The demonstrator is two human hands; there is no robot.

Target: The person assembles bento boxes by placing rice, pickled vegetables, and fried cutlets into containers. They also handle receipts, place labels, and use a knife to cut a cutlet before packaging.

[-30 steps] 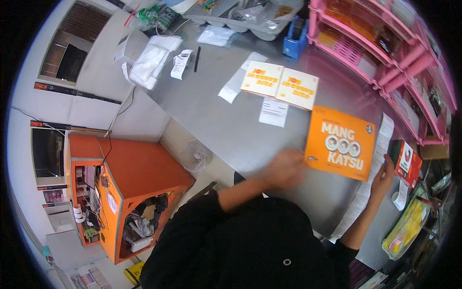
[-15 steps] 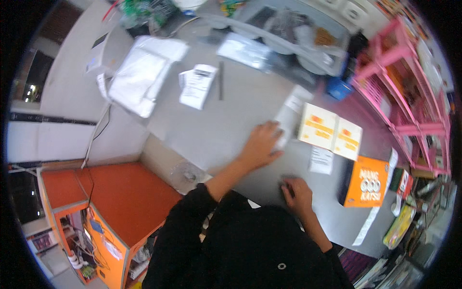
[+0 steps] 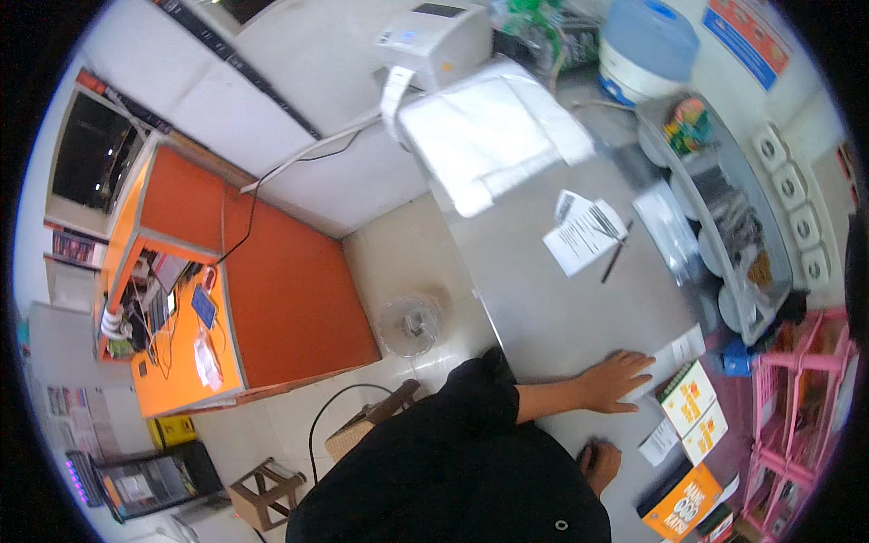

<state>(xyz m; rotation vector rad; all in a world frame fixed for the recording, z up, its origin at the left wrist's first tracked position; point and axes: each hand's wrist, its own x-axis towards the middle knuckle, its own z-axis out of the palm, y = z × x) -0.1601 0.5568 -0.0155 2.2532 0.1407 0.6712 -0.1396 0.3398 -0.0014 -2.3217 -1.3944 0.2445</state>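
Observation:
My left hand [image 3: 615, 382] lies flat on the grey metal table [image 3: 534, 312], fingers spread. Its fingertips are beside a white paper strip [image 3: 679, 351]. Nearer to me, my right hand [image 3: 599, 465] rests at the table with its fingers curled in, and nothing shows in them. To the right of both hands sit two small white boxes with yellow print, one [image 3: 689, 398] behind the other [image 3: 705, 435]. A white slip [image 3: 658, 443] lies close to them. An orange box [image 3: 681, 503] is at the lower right.
Printed papers [image 3: 579, 242] and a dark pen [image 3: 617, 255] lie farther back, near white plastic mailers [image 3: 484, 136] and a label printer [image 3: 439, 41]. A grey tray [image 3: 784, 276] and pink rack [image 3: 769, 425] line the right. A bin [image 3: 409, 324] and stool [image 3: 262, 493] stand left.
The view has swung to the left, so the table things now appear farther right and more of the floor and orange desk shows. My left hand remains on the table beside the strip.

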